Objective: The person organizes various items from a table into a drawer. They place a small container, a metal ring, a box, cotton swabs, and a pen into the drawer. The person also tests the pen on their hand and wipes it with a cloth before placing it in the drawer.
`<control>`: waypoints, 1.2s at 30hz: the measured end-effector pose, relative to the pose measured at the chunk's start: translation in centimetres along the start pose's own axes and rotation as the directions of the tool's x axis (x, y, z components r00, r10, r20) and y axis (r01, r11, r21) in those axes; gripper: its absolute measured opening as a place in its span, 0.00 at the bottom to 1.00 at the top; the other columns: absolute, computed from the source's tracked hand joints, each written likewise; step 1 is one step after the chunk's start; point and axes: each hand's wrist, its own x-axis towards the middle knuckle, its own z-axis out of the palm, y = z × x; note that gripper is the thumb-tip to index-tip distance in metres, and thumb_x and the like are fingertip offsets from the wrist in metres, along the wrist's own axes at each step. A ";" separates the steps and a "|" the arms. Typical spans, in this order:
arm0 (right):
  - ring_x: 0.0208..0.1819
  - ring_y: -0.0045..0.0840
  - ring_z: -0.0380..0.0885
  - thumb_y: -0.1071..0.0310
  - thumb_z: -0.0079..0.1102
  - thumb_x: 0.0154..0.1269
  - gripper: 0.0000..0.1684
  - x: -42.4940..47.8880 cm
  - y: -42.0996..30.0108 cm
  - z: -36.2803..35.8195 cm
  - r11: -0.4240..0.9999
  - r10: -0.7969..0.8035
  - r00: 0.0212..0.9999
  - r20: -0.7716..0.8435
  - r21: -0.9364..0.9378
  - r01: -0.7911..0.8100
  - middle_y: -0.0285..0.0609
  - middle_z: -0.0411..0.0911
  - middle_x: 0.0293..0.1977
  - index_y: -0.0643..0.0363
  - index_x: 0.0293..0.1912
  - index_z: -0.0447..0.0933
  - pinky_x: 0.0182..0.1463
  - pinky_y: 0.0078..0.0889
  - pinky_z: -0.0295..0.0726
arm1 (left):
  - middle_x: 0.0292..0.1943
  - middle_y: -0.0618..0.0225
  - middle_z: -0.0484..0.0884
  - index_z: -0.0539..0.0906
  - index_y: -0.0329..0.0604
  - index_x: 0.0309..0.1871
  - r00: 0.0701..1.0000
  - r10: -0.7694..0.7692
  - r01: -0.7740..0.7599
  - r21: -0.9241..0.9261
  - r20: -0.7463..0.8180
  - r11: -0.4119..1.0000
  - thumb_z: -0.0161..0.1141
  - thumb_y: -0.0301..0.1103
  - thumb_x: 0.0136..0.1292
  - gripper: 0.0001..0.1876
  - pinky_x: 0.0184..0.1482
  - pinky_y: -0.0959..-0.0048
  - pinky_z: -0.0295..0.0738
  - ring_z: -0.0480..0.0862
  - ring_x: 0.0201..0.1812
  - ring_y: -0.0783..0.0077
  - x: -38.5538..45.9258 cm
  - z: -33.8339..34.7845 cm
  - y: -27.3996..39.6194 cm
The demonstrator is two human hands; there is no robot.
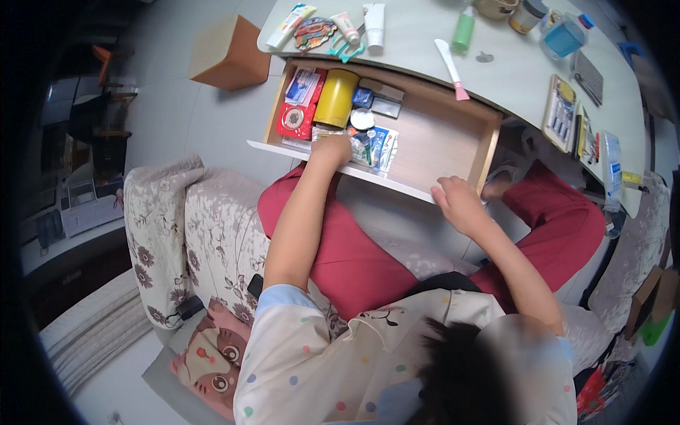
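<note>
A pulled-out wooden drawer (pixel 435 127) with a white front lies before me. My left hand (pixel 333 149) reaches over its front into the left half. It appears to hold a pack of thin sticks, probably cotton swabs (pixel 328 133); its fingertips are hidden. Just beyond stands a yellow cylindrical tin (pixel 337 98), with a red box (pixel 295 119) at its left. Near the hand are a round white lid (pixel 362 119) and a blue-and-white packet (pixel 383 146). My right hand (pixel 456 199) rests at the drawer front's right end, fingers loosely bent and holding nothing visible.
On the white table (pixel 414 32) above lie teal-handled scissors (pixel 348 49), tubes, a pink-and-white spatula (pixel 452 69), a green bottle (pixel 464 31) and a blue-liquid bottle (pixel 566 37). An orange-brown box (pixel 231 53) stands left on the floor. A flower-patterned sofa cover (pixel 218 228) is beside me.
</note>
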 end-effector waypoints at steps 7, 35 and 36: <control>0.41 0.40 0.73 0.52 0.49 0.66 0.22 -3.1 0.9 1.2 0.977 -0.174 0.973 -0.152 -0.148 0.152 0.48 0.76 0.34 0.64 0.43 0.74 0.45 0.41 0.69 | 0.53 0.50 0.78 0.79 0.40 0.52 0.996 -0.051 0.042 -0.129 -0.068 0.991 0.47 0.34 0.60 0.19 0.57 0.58 0.71 0.77 0.56 0.52 -0.4 1.8 0.1; 0.38 0.41 0.75 0.54 0.53 0.62 0.21 -3.0 0.3 0.7 0.996 -0.050 0.992 -0.114 -0.077 0.041 0.49 0.76 0.33 0.64 0.43 0.74 0.43 0.43 0.72 | 0.32 0.67 0.83 0.81 0.45 0.28 0.798 0.501 -0.234 0.595 -0.334 0.769 0.53 0.30 0.56 0.06 0.29 0.65 0.79 0.85 0.29 0.65 0.2 -1.4 -7.8; 0.40 0.41 0.75 0.55 0.53 0.62 0.21 -3.0 0.0 0.6 0.997 -0.036 0.995 -0.090 -0.067 0.030 0.49 0.76 0.35 0.64 0.45 0.74 0.44 0.43 0.72 | 0.31 0.67 0.83 0.81 0.45 0.29 0.790 0.509 -0.244 0.585 -0.342 0.773 0.52 0.31 0.57 0.06 0.28 0.64 0.79 0.85 0.29 0.65 0.1 -1.2 -8.0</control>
